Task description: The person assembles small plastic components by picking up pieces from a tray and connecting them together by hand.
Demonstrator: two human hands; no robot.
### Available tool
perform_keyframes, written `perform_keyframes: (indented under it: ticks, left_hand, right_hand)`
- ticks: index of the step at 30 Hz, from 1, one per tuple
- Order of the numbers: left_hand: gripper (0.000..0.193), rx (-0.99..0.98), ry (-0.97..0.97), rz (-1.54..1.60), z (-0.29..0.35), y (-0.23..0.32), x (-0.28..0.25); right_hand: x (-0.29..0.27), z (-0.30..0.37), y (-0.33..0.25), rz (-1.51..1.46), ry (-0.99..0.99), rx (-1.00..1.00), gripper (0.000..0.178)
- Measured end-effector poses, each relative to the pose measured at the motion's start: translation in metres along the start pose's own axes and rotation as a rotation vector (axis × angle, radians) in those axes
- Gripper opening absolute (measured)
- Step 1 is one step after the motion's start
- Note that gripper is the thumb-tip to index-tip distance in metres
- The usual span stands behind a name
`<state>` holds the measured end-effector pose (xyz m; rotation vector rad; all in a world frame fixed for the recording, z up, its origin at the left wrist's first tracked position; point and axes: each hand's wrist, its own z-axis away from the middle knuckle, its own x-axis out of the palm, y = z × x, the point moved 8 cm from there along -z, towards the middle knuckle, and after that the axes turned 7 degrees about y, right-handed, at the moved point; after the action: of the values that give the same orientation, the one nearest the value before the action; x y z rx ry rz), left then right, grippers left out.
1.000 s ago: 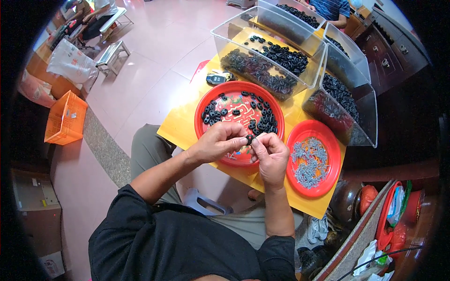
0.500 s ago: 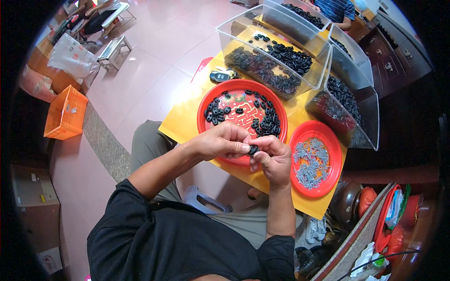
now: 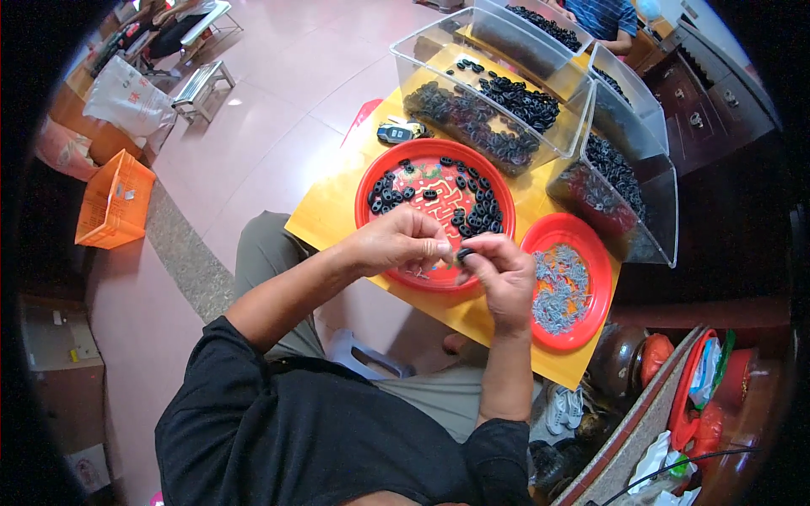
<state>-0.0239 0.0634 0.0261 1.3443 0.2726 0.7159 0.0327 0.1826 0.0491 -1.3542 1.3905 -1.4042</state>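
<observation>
My right hand (image 3: pixel 504 277) pinches a small black oval plastic piece (image 3: pixel 464 254) between thumb and fingers, over the near edge of a red round tray (image 3: pixel 363 190). Just left of it, my left hand (image 3: pixel 396 242) has thumb and forefinger pressed together; whatever they hold, if anything, is too small to make out. The fingertips of the two hands are slightly apart. Many similar black pieces (image 3: pixel 485 211), some showing two holes, lie in the tray. Right of my right hand is a smaller red plate (image 3: pixel 601 291) heaped with small thin grey pieces (image 3: pixel 558 291).
Clear plastic bins (image 3: pixel 540 156) of black pieces stand at the back of the yellow table (image 3: pixel 325 211). A car key (image 3: pixel 396 132) lies beyond the tray. Across the table sits a person in a blue shirt (image 3: pixel 609 18). An orange crate (image 3: pixel 118 202) and a step stool (image 3: pixel 202 91) stand left.
My hands have drawn slightly apart. The black piece, held between both hands before, is now in my right hand, which has moved a little right and up.
</observation>
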Motion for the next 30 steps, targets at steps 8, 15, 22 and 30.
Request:
perform_keyframes:
  ticks: [8, 15, 22, 30]
  left_hand:
    - [0.019, 0.229, 0.329, -0.401, 0.017, -0.001, -0.062]
    - [0.01, 0.463, 0.456, -0.908, 0.009, 0.021, -0.045]
    - [0.009, 0.668, 0.457, -1.274, -0.069, 0.027, -0.01]
    - [0.015, 0.528, 0.253, -1.33, -0.103, 0.006, -0.011]
  right_hand:
    - [-0.151, -0.027, -0.153, 0.795, 0.782, -0.562, 0.018]
    - [-0.205, -0.062, -0.166, 1.317, 0.824, -0.651, 0.028]
    - [-0.097, -0.01, -0.09, 0.762, 0.716, -0.47, 0.016]
    - [-0.057, 0.011, -0.054, 0.734, 0.59, -0.508, 0.01]
